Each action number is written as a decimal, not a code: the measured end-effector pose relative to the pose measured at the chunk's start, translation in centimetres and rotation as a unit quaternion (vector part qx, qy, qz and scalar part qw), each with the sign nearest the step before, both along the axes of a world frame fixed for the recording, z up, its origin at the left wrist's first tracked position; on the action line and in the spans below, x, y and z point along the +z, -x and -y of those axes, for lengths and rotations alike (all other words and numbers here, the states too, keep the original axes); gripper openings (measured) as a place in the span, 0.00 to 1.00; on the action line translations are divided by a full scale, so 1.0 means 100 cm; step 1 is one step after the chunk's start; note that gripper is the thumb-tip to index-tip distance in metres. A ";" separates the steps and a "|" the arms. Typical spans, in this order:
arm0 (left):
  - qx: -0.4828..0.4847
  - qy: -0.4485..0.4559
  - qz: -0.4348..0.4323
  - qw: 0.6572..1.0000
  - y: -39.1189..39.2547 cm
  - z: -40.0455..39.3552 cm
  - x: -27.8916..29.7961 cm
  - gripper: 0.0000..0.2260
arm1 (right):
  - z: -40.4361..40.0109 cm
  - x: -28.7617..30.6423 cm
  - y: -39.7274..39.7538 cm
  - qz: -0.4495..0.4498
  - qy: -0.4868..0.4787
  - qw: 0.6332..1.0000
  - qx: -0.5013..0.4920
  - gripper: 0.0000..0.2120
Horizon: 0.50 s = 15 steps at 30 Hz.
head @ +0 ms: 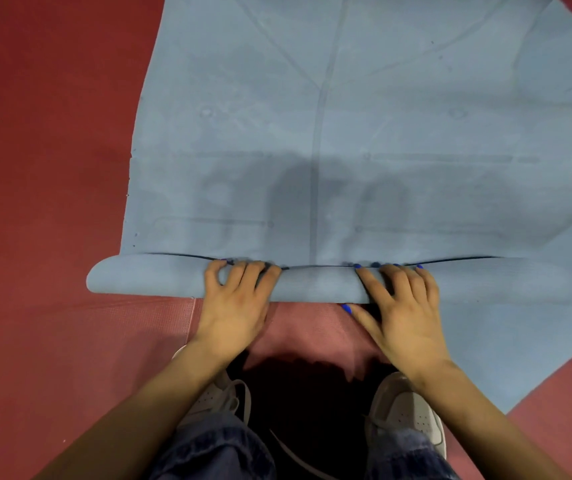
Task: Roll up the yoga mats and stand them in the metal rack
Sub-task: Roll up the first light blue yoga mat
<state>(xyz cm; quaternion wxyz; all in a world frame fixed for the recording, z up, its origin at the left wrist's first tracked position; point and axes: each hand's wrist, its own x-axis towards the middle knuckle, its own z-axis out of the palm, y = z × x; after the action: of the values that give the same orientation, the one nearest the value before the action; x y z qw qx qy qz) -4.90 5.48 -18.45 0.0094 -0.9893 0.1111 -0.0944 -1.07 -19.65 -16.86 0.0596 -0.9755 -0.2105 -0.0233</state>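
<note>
Although only the near end of the blue yoga mat (pixel 347 116) is turned over so far, I judge the rolling well begun but far from finished: a low roll (pixel 160 277) runs across the floor (pixel 42 133) just in front of my feet, and most of the mat lies flat beyond it, reaching to the top edge of the view. My left hand (pixel 234 306) rests on the roll left of centre, its fingers (pixel 243 275) curled over the top and pressing down; my right hand (pixel 399 306) sits right of centre, fingers (pixel 399 278) spread apart and hooked over the far side, thumb tucked under the near edge. A thinner reddish mat (pixel 312 330) lies beneath, at my shoes (pixel 406 410). Left to do, by my reckoning: rolling the rest, any other mats, then the racking. No metal rack is in view, the mat's far end is cut off, and how tightly the roll is wound I cannot tell.
</note>
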 end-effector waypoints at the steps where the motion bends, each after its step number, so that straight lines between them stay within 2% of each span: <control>1: -0.003 0.001 -0.013 1.000 0.000 0.000 0.001 0.19 | -0.002 -0.001 -0.001 -0.005 -0.004 1.000 -0.002 0.27; 5: -0.009 -0.019 -0.031 0.999 0.005 0.002 0.001 0.28 | -0.004 -0.006 0.003 -0.010 -0.025 1.000 -0.002 0.26; 10: -0.074 -0.043 -0.013 0.996 0.010 0.000 -0.005 0.23 | -0.010 -0.015 0.026 0.013 -0.008 0.999 -0.032 0.22; 15: -0.079 0.002 -0.012 0.997 0.012 -0.003 -0.018 0.23 | -0.018 -0.018 0.030 -0.008 0.025 0.999 -0.030 0.24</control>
<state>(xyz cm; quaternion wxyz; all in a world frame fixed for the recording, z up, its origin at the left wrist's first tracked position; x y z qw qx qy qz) -6.12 5.83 -20.20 -0.0014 -0.9786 0.1884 -0.0833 -4.06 -17.90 -18.63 0.0359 -0.9827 -0.1814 -0.0124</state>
